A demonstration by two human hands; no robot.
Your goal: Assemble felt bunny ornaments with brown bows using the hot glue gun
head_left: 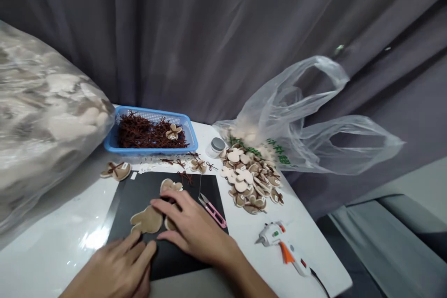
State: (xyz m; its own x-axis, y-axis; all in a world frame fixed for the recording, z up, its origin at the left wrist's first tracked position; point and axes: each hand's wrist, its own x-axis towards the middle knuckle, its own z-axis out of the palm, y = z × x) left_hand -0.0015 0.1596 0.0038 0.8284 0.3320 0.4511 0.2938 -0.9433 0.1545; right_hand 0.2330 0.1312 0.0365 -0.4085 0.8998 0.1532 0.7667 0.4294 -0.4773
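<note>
On a black mat [134,195] lie several tan felt pieces shaped like rabbit heads. My left hand [115,265] is at the mat's lower left, its index fingertip touching the lower ear of one felt rabbit [148,220]; the thumb is held apart. My right hand [192,226] reaches over the mat with fingers spread. Its thumb and index finger lie on either side of another felt piece [170,223], partly hidden under the hand. Beyond its fingertips is a third felt rabbit [170,185]. Pink thread snips [213,212] rest right of my right hand.
A blue basket [150,150] holds dark brown bows. Finished rabbits with bows [251,179] are heaped at right, before a clear plastic bag [296,116]. A small jar [216,145], a corded glue gun [279,244] and a big stuffed bag [45,125] surround the mat.
</note>
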